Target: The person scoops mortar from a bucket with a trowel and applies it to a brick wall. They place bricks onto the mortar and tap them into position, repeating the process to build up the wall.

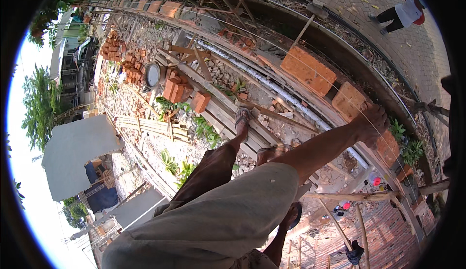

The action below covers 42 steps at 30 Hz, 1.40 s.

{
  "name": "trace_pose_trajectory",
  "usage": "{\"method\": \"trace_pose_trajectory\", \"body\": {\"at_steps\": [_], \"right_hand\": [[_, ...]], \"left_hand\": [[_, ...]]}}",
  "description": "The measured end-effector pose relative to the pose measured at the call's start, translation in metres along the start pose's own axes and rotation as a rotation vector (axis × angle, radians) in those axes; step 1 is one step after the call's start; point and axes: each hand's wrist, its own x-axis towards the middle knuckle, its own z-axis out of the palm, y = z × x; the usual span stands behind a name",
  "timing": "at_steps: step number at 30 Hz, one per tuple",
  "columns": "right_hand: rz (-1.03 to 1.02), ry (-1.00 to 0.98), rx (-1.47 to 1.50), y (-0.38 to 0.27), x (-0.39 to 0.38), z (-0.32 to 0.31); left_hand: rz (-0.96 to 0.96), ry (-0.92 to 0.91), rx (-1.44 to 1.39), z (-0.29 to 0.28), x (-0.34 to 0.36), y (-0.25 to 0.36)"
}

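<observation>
My right hand [371, 123] reaches out to the right along a curved brick wall. Its fingers are closed over the top of an orange brick [389, 146] in the wall's top course. Just to its left stands a second brick [349, 100], and a larger one [308, 70] lies further along the wall. Thin taut strings run along the wall line past the hand. My left hand is out of sight. My foot in a sandal [242, 118] stands on wooden planks [228, 116] below.
A stack of loose bricks [175, 89] and a round pan [152, 75] lie on the rubble at left. A white pipe [291, 99] follows the wall. Bamboo poles [359, 197] cross at lower right. Another person [404, 14] stands on the paving at top right.
</observation>
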Motion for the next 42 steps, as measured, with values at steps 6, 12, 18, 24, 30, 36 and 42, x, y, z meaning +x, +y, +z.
{"method": "trace_pose_trajectory", "body": {"at_steps": [6, 12, 18, 24, 30, 36, 42], "right_hand": [[-0.1, -0.063, 0.064, -0.014, 0.039, -0.005], [0.067, -0.076, 0.212, -0.071, 0.066, 0.007], [0.024, -0.169, 0.03, -0.143, 0.088, 0.041], [-0.037, -0.311, -0.131, -0.202, 0.096, 0.079], [0.048, -0.362, -0.222, -0.226, 0.109, 0.14], [0.088, -0.486, -0.294, -0.236, 0.108, 0.159], [0.045, -0.455, -0.145, -0.235, 0.105, 0.153]], "left_hand": [[0.023, 0.261, 0.018, -0.013, -0.024, 0.001], [-0.004, 0.529, -0.42, -0.027, -0.181, 0.002], [-0.687, -0.194, -0.475, 0.056, -0.463, -0.081], [-1.741, -0.373, -0.234, 0.124, -0.709, -0.182], [-1.838, -0.235, -0.152, 0.202, -0.809, -0.25], [-1.527, -0.383, 0.034, 0.263, -0.837, -0.257], [-1.599, -0.305, -0.038, 0.262, -0.821, -0.235]]}}
